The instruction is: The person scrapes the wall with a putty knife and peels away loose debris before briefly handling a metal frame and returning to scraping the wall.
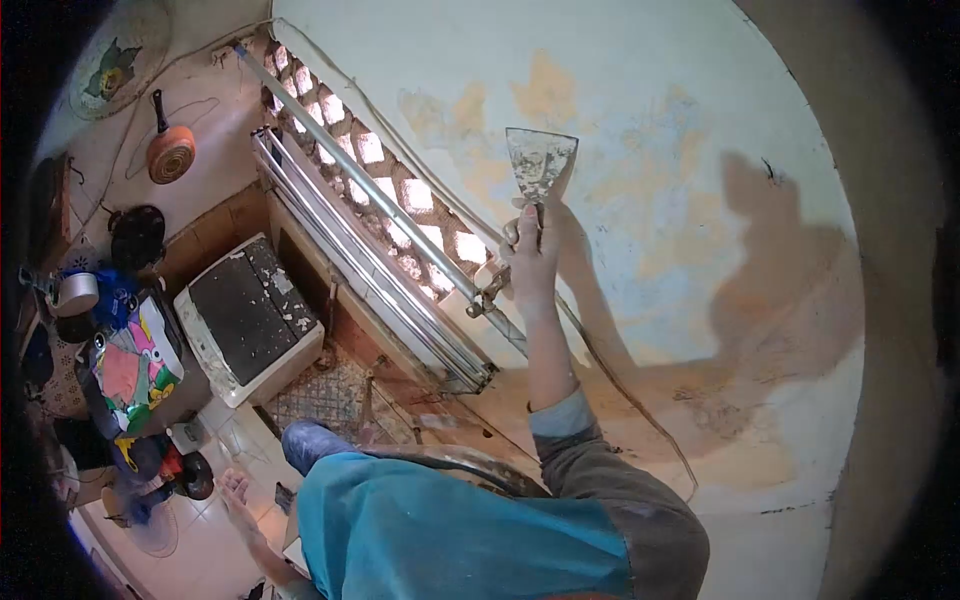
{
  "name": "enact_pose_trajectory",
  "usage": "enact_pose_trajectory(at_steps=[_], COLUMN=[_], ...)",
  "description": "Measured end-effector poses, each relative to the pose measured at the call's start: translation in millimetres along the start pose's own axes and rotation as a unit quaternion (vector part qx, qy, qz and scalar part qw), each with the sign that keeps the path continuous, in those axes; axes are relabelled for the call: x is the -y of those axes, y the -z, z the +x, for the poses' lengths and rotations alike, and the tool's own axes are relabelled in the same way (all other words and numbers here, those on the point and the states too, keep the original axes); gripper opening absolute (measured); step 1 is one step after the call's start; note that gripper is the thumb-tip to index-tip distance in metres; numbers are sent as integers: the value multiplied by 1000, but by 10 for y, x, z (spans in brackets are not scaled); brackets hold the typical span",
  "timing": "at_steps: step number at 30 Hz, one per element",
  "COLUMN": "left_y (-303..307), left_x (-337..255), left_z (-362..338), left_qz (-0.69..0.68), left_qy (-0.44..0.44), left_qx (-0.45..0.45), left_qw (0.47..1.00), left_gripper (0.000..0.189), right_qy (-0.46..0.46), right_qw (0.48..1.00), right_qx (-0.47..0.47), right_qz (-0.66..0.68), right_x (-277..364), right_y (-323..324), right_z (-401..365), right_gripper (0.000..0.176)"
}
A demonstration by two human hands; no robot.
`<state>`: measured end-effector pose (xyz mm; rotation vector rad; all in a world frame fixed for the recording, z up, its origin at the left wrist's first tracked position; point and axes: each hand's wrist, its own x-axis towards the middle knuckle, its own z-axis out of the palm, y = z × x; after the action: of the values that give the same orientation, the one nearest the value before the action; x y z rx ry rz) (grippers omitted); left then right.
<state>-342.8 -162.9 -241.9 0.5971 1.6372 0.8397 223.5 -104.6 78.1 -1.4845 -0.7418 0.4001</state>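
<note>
Raised high against the pale wall, my right hand (535, 245) grips a wide metal scraper (541, 162). The blade is splotched with whitish residue and points upward in the view. Fingers wrap the handle, which is mostly hidden. Around it the wall (640, 200) shows patches of exposed orange and bluish paint. My left hand (237, 492) is low at the left, over the tiled floor, with its fingers apart and nothing in it.
A metal pole (370, 185) runs diagonally past a lattice window (415, 195), with a cable beside it. Stacked rails (340, 240) lie below. A dusty dark-topped appliance (250, 305) stands at the left, near cookware, a hanging pan (170, 153) and colourful cloth (135, 365).
</note>
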Motion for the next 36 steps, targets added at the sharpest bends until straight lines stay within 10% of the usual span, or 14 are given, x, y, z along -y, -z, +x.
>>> enact_pose_trajectory(at_steps=[22,36], left_y=[-177,-314], left_x=[-303,-359], left_z=[-47,-64], left_qz=[124,146], left_qy=[-58,-81], left_qx=[94,97], left_qw=[986,981], left_gripper=[79,79], right_qy=[227,80], right_qw=[965,993], right_qx=[-128,-85], right_qz=[32,3], right_x=[-109,-22], right_y=[-382,-364], right_z=[429,73], right_gripper=[16,30])
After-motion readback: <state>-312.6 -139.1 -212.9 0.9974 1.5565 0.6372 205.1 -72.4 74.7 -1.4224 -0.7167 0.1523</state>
